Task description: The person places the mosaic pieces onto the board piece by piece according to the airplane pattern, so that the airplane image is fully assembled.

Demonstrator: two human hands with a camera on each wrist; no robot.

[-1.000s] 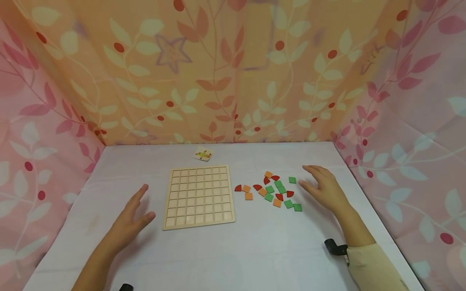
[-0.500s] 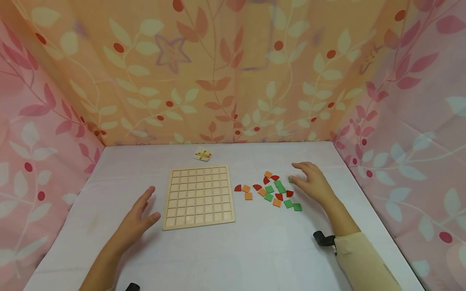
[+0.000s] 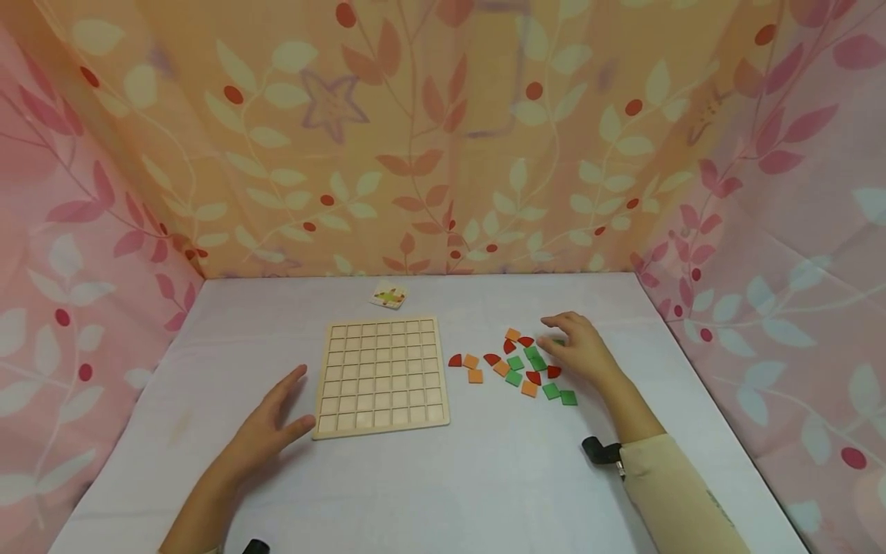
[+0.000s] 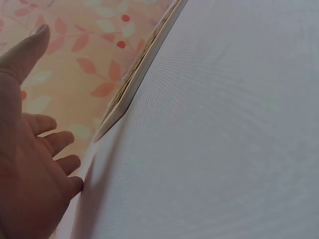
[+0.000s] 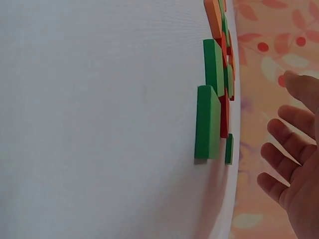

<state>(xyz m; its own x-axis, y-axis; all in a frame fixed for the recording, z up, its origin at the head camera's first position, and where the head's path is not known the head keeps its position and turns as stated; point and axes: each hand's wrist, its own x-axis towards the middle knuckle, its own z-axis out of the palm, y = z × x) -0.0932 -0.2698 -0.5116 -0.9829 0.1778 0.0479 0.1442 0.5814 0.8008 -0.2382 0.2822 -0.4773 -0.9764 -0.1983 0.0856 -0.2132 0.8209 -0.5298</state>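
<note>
A square wooden grid board [image 3: 383, 377] lies flat in the middle of the table. My left hand [image 3: 266, 431] hovers at its near left corner, thumb and fingers spread, holding nothing. To the board's right lie several loose pieces: green squares [image 3: 569, 398], orange squares [image 3: 475, 376] and red quarter-circles [image 3: 454, 360]. Above the right side of these pieces is my right hand [image 3: 581, 350], its fingers loosely bent and apart, with nothing in it. It partly hides one green square. In the right wrist view the fingers [image 5: 284, 134] stay clear of the pieces.
A small card [image 3: 389, 296] with a coloured picture lies behind the board. The table wears a white cloth [image 3: 415, 492]. Patterned fabric [image 3: 443, 138] encloses the back and both sides. A black device [image 3: 601, 451] sits at my right wrist.
Both hands have moved inward: the left to the right, up to the board's edge, and the right to the left, over the loose pieces. The board and pieces stay put.
</note>
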